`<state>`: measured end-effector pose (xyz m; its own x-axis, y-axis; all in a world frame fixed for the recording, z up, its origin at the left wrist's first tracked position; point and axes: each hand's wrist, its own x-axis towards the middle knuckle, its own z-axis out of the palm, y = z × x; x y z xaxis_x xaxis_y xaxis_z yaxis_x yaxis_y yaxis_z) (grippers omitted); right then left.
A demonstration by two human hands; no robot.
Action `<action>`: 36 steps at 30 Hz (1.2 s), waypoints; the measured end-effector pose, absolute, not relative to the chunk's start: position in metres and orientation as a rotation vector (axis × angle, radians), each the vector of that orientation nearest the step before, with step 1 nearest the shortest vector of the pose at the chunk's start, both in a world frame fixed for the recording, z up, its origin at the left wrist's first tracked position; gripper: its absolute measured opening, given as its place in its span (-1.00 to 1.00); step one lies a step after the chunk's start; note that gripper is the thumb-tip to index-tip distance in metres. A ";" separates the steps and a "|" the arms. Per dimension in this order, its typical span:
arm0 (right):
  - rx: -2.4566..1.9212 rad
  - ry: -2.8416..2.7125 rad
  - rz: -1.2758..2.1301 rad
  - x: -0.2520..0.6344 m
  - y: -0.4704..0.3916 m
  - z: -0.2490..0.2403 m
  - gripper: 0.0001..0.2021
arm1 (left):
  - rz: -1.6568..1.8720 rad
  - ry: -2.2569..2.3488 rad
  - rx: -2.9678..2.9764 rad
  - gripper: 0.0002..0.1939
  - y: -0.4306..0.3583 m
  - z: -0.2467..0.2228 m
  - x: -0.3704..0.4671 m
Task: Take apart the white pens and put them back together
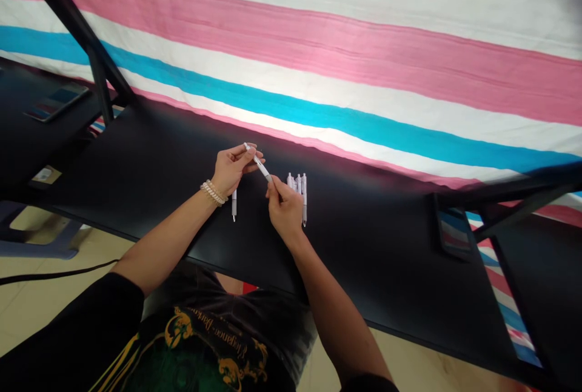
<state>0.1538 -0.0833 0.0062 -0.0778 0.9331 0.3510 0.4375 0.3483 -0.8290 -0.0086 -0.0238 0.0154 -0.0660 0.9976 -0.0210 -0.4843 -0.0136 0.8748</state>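
Gripped at both ends, a slim white pen with a grey lower section [260, 165] slants between a person's two bare hands. The left hand [233, 168], a pale coiled band [213, 193] around its wrist, pinches the pen's upper end between thumb and fingers. The right hand [285, 205] is closed on the lower end, thumb and fingertips together. Both hands are above a matte black tabletop [373, 252]. One similar white pen [234, 205] lies just beside the left wrist, its upper part hidden. A small row of white pens [297, 183] lies side by side, partly covered by the right hand. Well apart, near the tabletop's right end, is a dark, glossy flat rectangular device [454, 229]. Beyond the table spreads a pink, white and blue striped cloth [345, 46].
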 end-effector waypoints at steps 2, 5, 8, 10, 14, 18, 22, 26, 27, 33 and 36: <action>-1.184 -1.658 0.568 0.155 -0.081 0.006 -0.76 | 1.480 0.890 0.764 -0.61 -0.024 0.014 -0.007; -1.160 -1.570 0.652 0.156 -0.078 0.006 -0.72 | 1.492 0.896 0.731 -0.61 -0.024 0.013 -0.006; -1.207 -1.486 0.833 0.155 -0.078 0.007 -0.71 | 1.485 0.877 0.729 -0.60 -0.024 0.014 -0.006; -1.188 -1.497 0.802 0.154 -0.078 0.008 -0.77 | 1.491 0.872 0.729 -0.61 -0.024 0.015 -0.006; -1.121 -1.398 0.901 0.153 -0.078 0.007 -0.66 | 1.505 0.878 0.719 -0.62 -0.023 0.016 -0.007; -1.122 -1.404 0.909 0.151 -0.079 0.007 -0.80 | 1.503 0.875 0.719 -0.64 -0.022 0.015 -0.008; -1.087 -1.355 0.926 0.150 -0.080 0.009 -0.80 | 1.507 0.857 0.712 -0.65 -0.022 0.014 -0.007; -1.113 -1.393 0.795 0.150 -0.079 0.008 -0.91 | 1.507 0.845 0.722 -0.64 -0.023 0.015 -0.006; -1.117 -1.389 0.782 0.150 -0.078 0.007 -0.91 | 1.508 0.844 0.722 -0.64 -0.024 0.015 -0.006; -1.132 -1.336 0.930 0.150 -0.078 0.004 -0.83 | 1.494 0.870 0.748 -0.61 -0.024 0.015 -0.006; -1.122 -1.356 0.848 0.148 -0.079 0.004 -0.76 | 1.488 0.868 0.755 -0.61 -0.025 0.015 -0.006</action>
<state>0.1481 -0.0792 0.0037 0.0792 0.9502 0.3016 0.1450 0.2883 -0.9465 -0.0058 -0.0246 0.0151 -0.0952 0.9951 -0.0250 -0.5118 -0.0274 0.8587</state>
